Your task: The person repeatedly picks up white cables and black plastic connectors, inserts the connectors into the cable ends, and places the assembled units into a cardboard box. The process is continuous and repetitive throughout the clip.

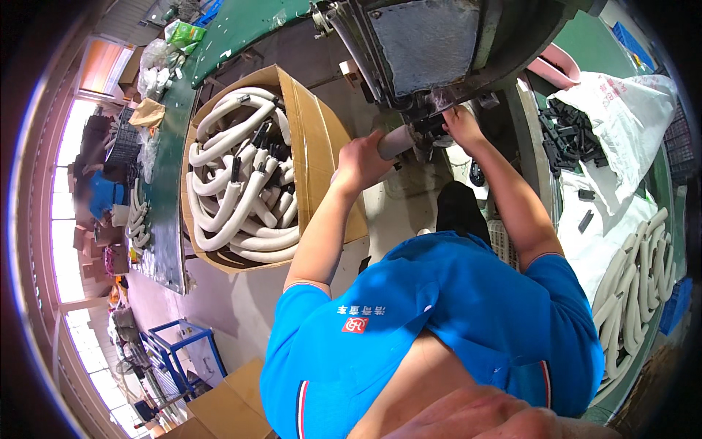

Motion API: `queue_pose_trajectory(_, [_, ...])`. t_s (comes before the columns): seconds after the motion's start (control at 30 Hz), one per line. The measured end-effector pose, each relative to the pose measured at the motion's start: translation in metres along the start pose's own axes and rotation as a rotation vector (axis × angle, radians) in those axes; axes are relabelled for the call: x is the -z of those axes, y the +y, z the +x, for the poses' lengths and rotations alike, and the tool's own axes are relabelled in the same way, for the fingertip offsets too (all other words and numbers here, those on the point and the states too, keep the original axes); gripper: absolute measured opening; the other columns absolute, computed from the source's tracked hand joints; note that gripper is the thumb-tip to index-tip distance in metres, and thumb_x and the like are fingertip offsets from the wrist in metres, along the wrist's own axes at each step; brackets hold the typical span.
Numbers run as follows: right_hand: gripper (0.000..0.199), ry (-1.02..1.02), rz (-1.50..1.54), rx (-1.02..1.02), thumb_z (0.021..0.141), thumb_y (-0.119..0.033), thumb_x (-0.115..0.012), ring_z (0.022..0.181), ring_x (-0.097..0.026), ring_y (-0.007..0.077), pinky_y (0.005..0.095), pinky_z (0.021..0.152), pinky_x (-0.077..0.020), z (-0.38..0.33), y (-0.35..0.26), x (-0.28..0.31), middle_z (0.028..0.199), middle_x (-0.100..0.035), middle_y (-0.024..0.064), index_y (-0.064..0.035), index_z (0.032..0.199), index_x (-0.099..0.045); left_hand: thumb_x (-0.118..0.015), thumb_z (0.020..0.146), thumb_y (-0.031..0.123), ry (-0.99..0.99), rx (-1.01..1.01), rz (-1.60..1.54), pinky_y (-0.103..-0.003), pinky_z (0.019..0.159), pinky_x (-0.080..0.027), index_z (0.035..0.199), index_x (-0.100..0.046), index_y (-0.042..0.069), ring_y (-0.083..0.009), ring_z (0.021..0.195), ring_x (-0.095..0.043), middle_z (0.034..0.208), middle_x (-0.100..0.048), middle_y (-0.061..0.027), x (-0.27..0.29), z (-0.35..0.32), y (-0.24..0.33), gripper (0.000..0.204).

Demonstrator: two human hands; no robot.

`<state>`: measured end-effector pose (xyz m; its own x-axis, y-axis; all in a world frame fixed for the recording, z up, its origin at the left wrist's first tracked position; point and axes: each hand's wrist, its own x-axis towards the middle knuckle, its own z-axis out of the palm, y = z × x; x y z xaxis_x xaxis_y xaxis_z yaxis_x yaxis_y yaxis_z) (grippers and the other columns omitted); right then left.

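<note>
Beneath the dark metal machine with a flat grey panel (424,47), both arms reach forward, elbows bent. My left hand (360,162) is closed around a thick, off-white, foam-like sleeved tube (395,143), fingers wrapped over it. The tube's far end meets the dark fittings under the machine; whether it goes inside or only rests against them, I can't tell. The grip sits back from that end, probably to keep the tube steady and my knuckles off the metal.

My right hand (462,124) is at the fittings, on the other side from my left. Its fingertips are partly hidden; whether they pinch something or only touch, I cannot say. Having a hand on either side seems to let one support the tube while the other minds its end.

Left of me: an open brown cardboard box (311,124), heaped with bent off-white tubes with black ends (241,208), nested curve in curve, likely to save room. It stands near my left arm, an easy reach.

Right side, on the bench: a pile of small black plastic pieces (570,135) beside a crumpled white woven sack (632,124). Nearer me, more pale curved tubes (636,285) lie closely side by side, presumably for picking singly.
</note>
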<state>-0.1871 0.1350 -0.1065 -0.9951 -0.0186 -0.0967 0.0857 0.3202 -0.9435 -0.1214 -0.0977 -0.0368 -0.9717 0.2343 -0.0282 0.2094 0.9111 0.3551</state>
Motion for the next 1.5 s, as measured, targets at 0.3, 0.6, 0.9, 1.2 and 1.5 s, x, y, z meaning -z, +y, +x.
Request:
queue_pose_trajectory(0.3, [0.057, -0.011, -0.018, 0.032, 0.095, -0.048, -0.036, 0.059, -0.056, 0.0208, 0.0360, 0.059, -0.0448, -0.009, -0.006, 0.002, 0.063, -0.054, 0.0112, 0.0040, 0.075, -0.053, -0.066, 0.063, 0.032, 0.007, -0.030, 0.035, -0.042, 0.072, -0.051, 0.106, -0.062, 0.016, -0.0333, 0.084, -0.063, 0.087, -0.066, -0.0151, -0.004, 0.007, -0.008, 0.046])
queue_pose_trajectory(0.6, [0.032, -0.099, -0.098, 0.044, 0.092, -0.028, -0.048, 0.059, -0.053, 0.0201, 0.0362, 0.057, -0.0412, -0.009, -0.031, 0.024, 0.067, -0.056, 0.0131, 0.0021, 0.080, -0.052, -0.070, 0.063, 0.036, 0.008, -0.119, 0.067, -0.041, 0.069, -0.051, 0.107, -0.062, 0.013, -0.0336, 0.081, -0.063, 0.085, -0.066, -0.0156, 0.029, -0.007, 0.005, 0.050])
queue_pose_trajectory(0.9, [0.044, -0.591, -0.291, 0.330, 0.094, -0.029, -0.043, 0.043, -0.044, 0.0280, 0.0391, 0.048, -0.0367, -0.147, -0.094, 0.045, 0.050, -0.045, 0.0184, 0.0017, 0.063, -0.049, -0.072, 0.056, 0.020, -0.006, -0.330, -0.065, -0.038, 0.061, -0.050, 0.085, -0.060, 0.011, -0.0299, 0.071, -0.062, 0.076, -0.062, -0.0096, 0.026, -0.096, 0.018, 0.033])
queue_pose_trajectory(1.2, [0.040, -0.548, -0.212, 0.249, 0.093, -0.027, -0.044, 0.052, -0.054, 0.0393, 0.0460, 0.051, -0.0398, -0.204, -0.070, 0.037, 0.059, -0.053, 0.0234, 0.0017, 0.066, -0.055, -0.066, 0.058, 0.017, -0.072, -0.438, -0.191, -0.041, 0.052, -0.046, 0.086, -0.055, 0.010, -0.0300, 0.062, -0.059, 0.069, -0.057, -0.0089, 0.006, -0.126, 0.071, 0.031])
queue_pose_trajectory(1.5, [0.040, -0.689, -0.114, 0.233, 0.095, -0.028, -0.041, 0.058, -0.054, 0.0403, 0.0450, 0.054, -0.0398, -0.180, -0.089, 0.057, 0.063, -0.054, 0.0241, 0.0015, 0.073, -0.057, -0.071, 0.054, 0.019, 0.037, -0.419, -0.175, -0.038, 0.052, -0.047, 0.084, -0.058, 0.012, -0.0274, 0.063, -0.061, 0.071, -0.059, -0.0052, 0.016, -0.121, 0.060, 0.034])
